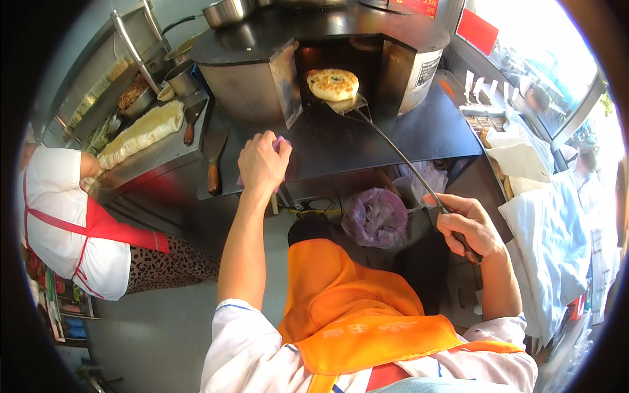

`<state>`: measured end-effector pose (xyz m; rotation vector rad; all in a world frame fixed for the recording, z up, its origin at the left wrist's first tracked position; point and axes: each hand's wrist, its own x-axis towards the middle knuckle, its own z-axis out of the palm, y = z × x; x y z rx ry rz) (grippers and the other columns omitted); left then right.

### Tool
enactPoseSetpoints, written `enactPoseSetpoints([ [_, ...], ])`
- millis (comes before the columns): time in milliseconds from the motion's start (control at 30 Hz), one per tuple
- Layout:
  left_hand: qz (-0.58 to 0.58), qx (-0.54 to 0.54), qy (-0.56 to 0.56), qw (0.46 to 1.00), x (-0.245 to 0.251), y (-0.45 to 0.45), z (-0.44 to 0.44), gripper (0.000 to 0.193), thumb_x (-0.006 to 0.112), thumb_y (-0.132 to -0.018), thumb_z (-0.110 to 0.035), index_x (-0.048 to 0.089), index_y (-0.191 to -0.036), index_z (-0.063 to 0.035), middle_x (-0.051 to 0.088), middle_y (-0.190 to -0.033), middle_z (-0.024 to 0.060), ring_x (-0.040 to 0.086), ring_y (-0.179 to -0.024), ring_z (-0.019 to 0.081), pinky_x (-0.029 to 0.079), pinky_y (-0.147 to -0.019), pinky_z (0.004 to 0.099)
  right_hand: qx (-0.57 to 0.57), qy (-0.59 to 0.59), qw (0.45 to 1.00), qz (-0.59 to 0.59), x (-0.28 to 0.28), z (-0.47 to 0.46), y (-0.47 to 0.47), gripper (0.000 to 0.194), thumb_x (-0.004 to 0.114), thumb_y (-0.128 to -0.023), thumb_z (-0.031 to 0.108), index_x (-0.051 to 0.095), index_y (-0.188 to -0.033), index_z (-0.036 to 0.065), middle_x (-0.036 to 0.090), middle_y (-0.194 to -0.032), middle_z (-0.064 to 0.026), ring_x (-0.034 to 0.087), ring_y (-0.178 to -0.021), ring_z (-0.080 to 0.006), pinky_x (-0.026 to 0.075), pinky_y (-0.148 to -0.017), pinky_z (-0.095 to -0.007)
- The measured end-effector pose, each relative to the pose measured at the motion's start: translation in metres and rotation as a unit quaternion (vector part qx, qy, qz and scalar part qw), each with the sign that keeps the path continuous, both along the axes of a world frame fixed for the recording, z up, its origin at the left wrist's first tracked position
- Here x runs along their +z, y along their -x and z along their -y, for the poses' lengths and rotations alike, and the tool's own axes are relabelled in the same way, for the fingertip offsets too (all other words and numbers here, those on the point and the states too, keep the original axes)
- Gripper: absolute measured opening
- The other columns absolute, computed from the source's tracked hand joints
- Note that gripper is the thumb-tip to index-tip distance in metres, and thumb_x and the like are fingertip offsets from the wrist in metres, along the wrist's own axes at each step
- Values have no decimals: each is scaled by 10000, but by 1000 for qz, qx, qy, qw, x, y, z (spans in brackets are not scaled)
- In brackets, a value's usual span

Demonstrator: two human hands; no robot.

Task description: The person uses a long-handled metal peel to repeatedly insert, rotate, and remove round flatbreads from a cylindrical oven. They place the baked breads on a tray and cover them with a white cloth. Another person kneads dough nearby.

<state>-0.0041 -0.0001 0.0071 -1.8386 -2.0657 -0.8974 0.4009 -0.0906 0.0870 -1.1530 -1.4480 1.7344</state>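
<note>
My right hand point(467, 227) grips the handle of a long metal spatula point(407, 161). On its blade lies a round browned flatbread point(333, 84), at the mouth of a drum-shaped oven point(245, 91). My left hand point(264, 159) is closed on a purple cloth point(279, 145), mostly hidden by the hand, near the front edge of the dark metal shelf point(319, 147). Left of this hand lies a broad scraper with a wooden handle point(213, 178). A second wooden-handled scraper point(189, 131) rests on the counter beside a long roll of dough point(142, 133).
A co-worker in a red apron point(105, 223) stands at the left counter. Below the shelf is a bin lined with a purple bag point(376, 216). Flatbreads under white cloth point(521, 154) are at the right. A steel pot point(228, 12) stands on the oven top.
</note>
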Motion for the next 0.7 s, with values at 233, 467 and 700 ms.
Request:
enactPoseSetpoints([
  [233, 8, 2, 1, 1000, 0, 1, 0, 268, 670, -919, -292, 673, -909, -24, 693, -901, 165, 673, -893, 389, 545, -802, 509, 2, -197, 951, 240, -19, -5, -21, 441, 602, -927, 7, 605, -1364, -50, 615, -722, -94, 583, -512, -214, 470, -509, -322],
  [467, 21, -6, -13, 1000, 0, 1, 4, 276, 676, -922, -301, 664, -899, -26, 685, -894, 152, 666, -887, 385, 537, -790, 515, -20, -382, 868, 316, -38, -2, -32, 467, 620, -935, 21, 589, -1399, -27, 633, -755, -130, 632, -592, -276, 496, -568, -360],
  [700, 22, -3, -7, 1000, 0, 0, 3, 284, 673, -929, -307, 658, -895, -26, 679, -896, 153, 660, -892, 383, 532, -789, 517, -20, 63, 993, 97, 12, 39, -53, 457, 555, -941, 16, 592, -1386, -78, 533, -651, -6, 499, -431, -62, 361, -397, -218],
])
